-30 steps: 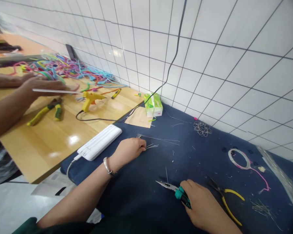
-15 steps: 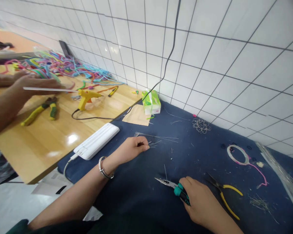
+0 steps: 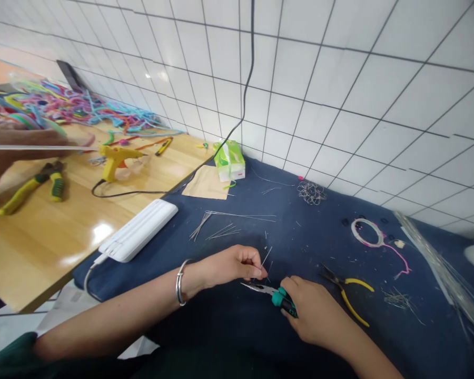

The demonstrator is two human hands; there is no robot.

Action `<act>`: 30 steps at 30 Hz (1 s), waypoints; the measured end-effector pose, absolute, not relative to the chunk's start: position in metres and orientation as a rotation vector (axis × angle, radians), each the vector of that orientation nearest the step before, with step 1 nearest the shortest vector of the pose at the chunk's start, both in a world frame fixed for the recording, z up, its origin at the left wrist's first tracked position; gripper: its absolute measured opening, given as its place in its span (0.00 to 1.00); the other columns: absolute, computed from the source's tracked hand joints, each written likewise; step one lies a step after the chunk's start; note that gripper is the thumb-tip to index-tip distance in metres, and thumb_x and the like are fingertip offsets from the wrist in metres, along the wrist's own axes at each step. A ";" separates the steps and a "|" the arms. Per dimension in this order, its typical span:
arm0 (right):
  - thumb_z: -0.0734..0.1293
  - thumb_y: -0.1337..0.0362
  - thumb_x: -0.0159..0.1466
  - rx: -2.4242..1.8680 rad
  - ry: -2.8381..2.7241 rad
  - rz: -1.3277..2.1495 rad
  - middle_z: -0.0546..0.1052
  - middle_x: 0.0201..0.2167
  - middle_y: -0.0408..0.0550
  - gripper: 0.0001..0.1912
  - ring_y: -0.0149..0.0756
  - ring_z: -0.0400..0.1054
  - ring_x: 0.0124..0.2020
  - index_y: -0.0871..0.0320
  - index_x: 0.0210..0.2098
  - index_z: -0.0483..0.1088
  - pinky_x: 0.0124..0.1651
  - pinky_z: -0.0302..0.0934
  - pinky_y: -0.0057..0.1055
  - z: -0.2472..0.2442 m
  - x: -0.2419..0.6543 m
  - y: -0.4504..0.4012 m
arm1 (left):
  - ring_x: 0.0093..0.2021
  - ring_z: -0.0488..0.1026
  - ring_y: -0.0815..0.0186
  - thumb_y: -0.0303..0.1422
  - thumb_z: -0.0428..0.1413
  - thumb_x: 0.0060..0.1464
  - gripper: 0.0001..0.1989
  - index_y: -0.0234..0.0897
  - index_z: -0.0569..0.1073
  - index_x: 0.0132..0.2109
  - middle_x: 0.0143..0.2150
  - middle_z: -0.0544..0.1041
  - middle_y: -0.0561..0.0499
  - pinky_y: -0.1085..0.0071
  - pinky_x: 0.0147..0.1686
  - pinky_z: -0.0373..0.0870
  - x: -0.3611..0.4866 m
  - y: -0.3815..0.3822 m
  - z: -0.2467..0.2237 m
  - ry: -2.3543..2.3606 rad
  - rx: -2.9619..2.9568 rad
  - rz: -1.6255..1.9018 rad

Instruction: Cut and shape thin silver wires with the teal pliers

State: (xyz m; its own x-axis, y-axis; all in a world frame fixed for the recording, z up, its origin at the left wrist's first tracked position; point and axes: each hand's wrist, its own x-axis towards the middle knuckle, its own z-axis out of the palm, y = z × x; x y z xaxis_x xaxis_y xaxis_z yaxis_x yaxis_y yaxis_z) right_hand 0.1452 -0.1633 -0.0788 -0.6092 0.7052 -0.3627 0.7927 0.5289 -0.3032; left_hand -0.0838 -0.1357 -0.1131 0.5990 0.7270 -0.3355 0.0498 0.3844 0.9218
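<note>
My left hand (image 3: 243,264), a silver bangle on its wrist, is closed in a pinch on a short thin wire (image 3: 267,255) that points up and to the right. My right hand (image 3: 310,310) is wrapped round the teal and black handles of long-nose pliers (image 3: 277,298). Their jaws point left, just below my left fingertips. Another thin wire (image 3: 270,270) stands up close to the jaws; whether they grip it I cannot tell. Left of my left hand, short cut wires (image 3: 224,231) lie loosely fanned on the dark blue cloth (image 3: 205,316).
Yellow-handled pliers (image 3: 349,295) and a pile of wire bits (image 3: 401,300) lie to the right. A white power bank (image 3: 140,231) is at left. Farther off are a tissue pack (image 3: 229,160), a wire coil (image 3: 312,193) and a yellow glue gun (image 3: 116,160), near another person's hand (image 3: 27,139).
My left hand has moved from the cut wires toward the pliers, bringing a wire. My right hand still grips the pliers. The view has shifted to the right.
</note>
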 end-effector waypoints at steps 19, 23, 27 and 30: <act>0.64 0.62 0.54 1.279 2.503 -0.539 0.69 0.34 0.48 0.11 0.39 0.65 0.34 0.56 0.36 0.63 0.32 0.52 0.31 -0.065 0.157 -0.165 | 0.31 0.68 0.71 0.30 0.56 0.50 0.04 0.33 0.72 0.32 0.32 0.74 0.50 0.74 0.32 0.63 -0.053 -0.142 -0.110 0.769 1.337 0.478; 0.65 0.60 0.54 1.303 2.503 -0.534 0.68 0.35 0.49 0.12 0.40 0.64 0.35 0.57 0.37 0.63 0.34 0.53 0.32 -0.063 0.157 -0.165 | 0.31 0.68 0.70 0.32 0.54 0.52 0.06 0.33 0.70 0.30 0.31 0.72 0.51 0.73 0.34 0.64 -0.052 -0.138 -0.114 0.922 1.466 0.716; 0.66 0.61 0.53 1.350 2.500 -0.519 0.68 0.35 0.49 0.12 0.41 0.64 0.36 0.57 0.36 0.63 0.36 0.54 0.33 -0.059 0.162 -0.162 | 0.33 0.69 0.69 0.32 0.55 0.51 0.06 0.33 0.67 0.32 0.31 0.73 0.50 0.71 0.36 0.65 -0.065 -0.124 -0.113 1.018 1.359 0.996; 0.66 0.62 0.54 1.419 2.505 -0.519 0.68 0.35 0.48 0.10 0.40 0.64 0.36 0.56 0.35 0.63 0.36 0.54 0.32 -0.057 0.169 -0.157 | 0.31 0.70 0.69 0.33 0.58 0.49 0.09 0.33 0.66 0.33 0.30 0.73 0.50 0.71 0.34 0.65 -0.079 -0.118 -0.114 1.044 1.271 1.050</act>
